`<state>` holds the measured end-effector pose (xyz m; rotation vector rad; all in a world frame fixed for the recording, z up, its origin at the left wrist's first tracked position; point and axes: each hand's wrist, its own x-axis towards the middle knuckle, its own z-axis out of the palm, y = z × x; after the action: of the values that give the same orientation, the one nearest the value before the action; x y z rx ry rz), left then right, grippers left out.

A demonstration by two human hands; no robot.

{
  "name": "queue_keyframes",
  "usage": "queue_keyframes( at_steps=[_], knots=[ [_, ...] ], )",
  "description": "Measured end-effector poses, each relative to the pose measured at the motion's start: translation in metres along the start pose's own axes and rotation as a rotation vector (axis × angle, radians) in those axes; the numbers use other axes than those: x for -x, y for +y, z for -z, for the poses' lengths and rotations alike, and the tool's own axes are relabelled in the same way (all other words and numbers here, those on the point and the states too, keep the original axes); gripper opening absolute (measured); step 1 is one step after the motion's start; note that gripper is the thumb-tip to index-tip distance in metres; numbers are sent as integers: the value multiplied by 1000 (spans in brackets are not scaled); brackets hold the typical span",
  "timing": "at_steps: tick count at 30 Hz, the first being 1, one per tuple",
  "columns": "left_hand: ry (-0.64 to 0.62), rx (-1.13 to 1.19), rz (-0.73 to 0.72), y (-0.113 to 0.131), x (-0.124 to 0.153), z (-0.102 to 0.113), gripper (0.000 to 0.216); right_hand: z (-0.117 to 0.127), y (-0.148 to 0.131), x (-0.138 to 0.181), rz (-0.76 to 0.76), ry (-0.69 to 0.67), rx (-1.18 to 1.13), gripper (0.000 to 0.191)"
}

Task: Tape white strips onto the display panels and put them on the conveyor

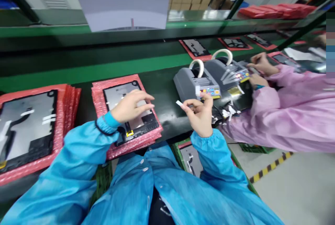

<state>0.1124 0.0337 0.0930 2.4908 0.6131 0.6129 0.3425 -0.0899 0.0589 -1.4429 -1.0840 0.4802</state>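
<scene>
My right hand (200, 115) pinches a short piece of white tape (179, 103) between thumb and finger, its free end pointing left. It is just in front of the nearer grey tape dispenser (185, 83), which carries a roll of pale tape (200, 67) on top. Another white bit shows at the dispenser's front, by my raised fingers. My left hand (133, 105) is over a black-edged display panel (150, 122), thumb and fingers apart with nothing between them; whether it touches the panel I cannot tell. Beneath the panel lies a stack of pink bubble-wrap sheets (121, 151).
At left, another panel (28, 127) tops a thicker pink stack (70, 109). A second tape dispenser (222, 73) stands to the right, near a co-worker's hands (261, 65) and pink sleeves. White scraps (229, 112) lie before it. Below the bench edge, a green crate (180, 155) holds a panel.
</scene>
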Motion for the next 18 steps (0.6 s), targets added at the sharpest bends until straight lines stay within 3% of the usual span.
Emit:
queue_keyframes(
  at_steps=[3, 6, 12, 18],
  knots=[
    [15, 30, 36, 5, -6, -7, 33, -35, -24, -8, 38, -317, -49, 49],
    [25, 33, 105, 2, -2, -7, 25, -61, -30, -20, 38, -483, -73, 49],
    [121, 163, 360, -7, 12, 0, 19, -77, -16, -38, -72, -463, -136, 56],
    [96, 208, 448, -8, 11, 1, 18, -88, -9, -44, -117, -560, -229, 57]
  ],
)
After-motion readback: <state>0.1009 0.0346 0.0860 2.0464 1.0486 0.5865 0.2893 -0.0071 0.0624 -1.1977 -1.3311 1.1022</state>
